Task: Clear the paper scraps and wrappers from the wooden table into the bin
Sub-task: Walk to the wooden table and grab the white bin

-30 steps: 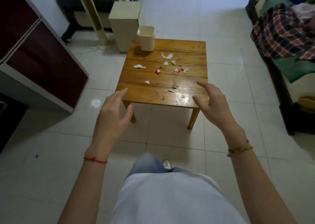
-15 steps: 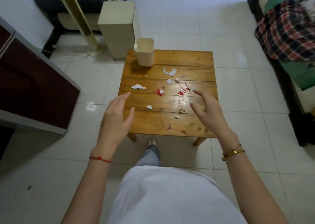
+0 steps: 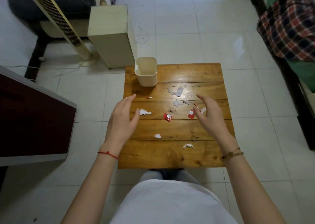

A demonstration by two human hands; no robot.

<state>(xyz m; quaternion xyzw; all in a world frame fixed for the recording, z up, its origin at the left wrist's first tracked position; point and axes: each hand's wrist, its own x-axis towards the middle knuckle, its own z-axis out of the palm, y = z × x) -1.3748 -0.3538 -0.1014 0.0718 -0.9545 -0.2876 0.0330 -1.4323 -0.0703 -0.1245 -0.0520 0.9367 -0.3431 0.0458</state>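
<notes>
A square wooden table (image 3: 170,155) stands right in front of me. A cream bin (image 3: 146,77) stands upright on its far left corner. White paper scraps lie scattered over the top, among them one (image 3: 144,112) by my left thumb, one (image 3: 157,136) lower down and one (image 3: 187,145) near the front. Two red wrappers (image 3: 167,116) (image 3: 191,114) lie mid-table, and a small red-and-white bit (image 3: 149,97) lies below the bin. My left hand (image 3: 121,120) hovers open over the table's left edge. Open too, my right hand (image 3: 210,117) hovers beside the right wrapper, empty.
A cream box-shaped unit (image 3: 111,34) and a tower fan (image 3: 59,24) stand on the tiled floor behind the table. A dark red cabinet (image 3: 30,118) sits at the left. A bed with a plaid blanket (image 3: 288,31) runs along the right.
I have stepped up to the table, which now lies directly below me. Both hands have moved forward over the tabletop, the right one nearer the red wrapper.
</notes>
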